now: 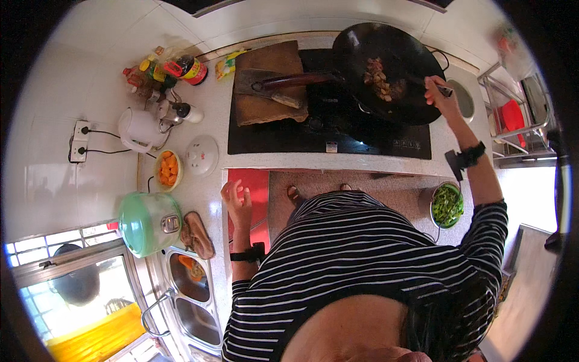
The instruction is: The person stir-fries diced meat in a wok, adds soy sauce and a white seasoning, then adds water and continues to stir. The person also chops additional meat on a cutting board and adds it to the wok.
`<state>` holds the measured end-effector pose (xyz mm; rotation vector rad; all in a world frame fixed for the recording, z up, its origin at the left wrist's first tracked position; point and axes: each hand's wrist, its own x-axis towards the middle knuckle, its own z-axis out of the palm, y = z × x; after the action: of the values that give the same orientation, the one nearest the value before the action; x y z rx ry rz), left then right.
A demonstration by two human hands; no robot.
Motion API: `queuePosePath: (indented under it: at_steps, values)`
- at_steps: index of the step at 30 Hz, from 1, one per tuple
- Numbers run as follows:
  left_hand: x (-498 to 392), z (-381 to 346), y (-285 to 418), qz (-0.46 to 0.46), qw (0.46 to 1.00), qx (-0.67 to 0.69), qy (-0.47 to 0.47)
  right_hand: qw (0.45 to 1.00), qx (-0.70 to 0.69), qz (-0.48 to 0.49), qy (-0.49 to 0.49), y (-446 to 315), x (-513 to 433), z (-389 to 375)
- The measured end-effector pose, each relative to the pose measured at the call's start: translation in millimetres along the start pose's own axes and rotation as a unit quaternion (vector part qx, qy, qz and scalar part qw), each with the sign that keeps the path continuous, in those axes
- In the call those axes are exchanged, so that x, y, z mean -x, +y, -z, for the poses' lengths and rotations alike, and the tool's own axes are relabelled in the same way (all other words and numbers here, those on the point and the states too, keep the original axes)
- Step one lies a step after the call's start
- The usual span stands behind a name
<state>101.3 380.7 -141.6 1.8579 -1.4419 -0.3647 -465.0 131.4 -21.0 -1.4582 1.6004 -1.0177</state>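
My right hand [439, 97] is closed around the dark handle of a cooking utensil [445, 92], at the right side of a black wok [409, 50]. The utensil's working end is hard to make out against the wok. Browned pieces of food, probably meat [379, 81], lie in the wok's middle. Its long wooden handle [298, 80] points left over a worn chopping board [267, 54] that bears a cleaver [287, 100]. My left hand [236, 199] hangs before the counter edge, fingers loosely bent and apart, holding nothing.
Beneath the wok is a black cooktop [280, 140]. On the left counter are sauce bottles [194, 72], a white kettle [140, 129], a bowl of orange chunks [168, 168], a lid [202, 156] and a green rice cooker [144, 224]. A double sink [192, 312] and a pot of cut greens [447, 206] flank me.
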Motion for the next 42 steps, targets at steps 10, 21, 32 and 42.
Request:
queuePosePath:
  at_steps: [10, 21, 32, 42]
  values:
    - [-44.9, 18.3, -30.3, -0.147, 0.988, -0.042, 0.034, 0.979, -0.030, -0.203, -0.002, -23.2, -38.4, 88.6]
    - [-204.2, -6.5, -141.8, 0.175, 0.963, 0.200, 0.053, 0.940, -0.266, -0.209, -0.042, -2.1, -62.0, 71.0]
    - [-362.0, -36.8, -205.6, 0.465, 0.852, 0.179, 0.160, 0.965, 0.020, -0.243, 0.095, -25.9, -31.3, 34.2]
    - [-361.8, -52.2, -203.2, 0.253, 0.906, 0.306, 0.147, 0.991, 0.034, -0.024, 0.124, -79.5, -10.2, -40.0]
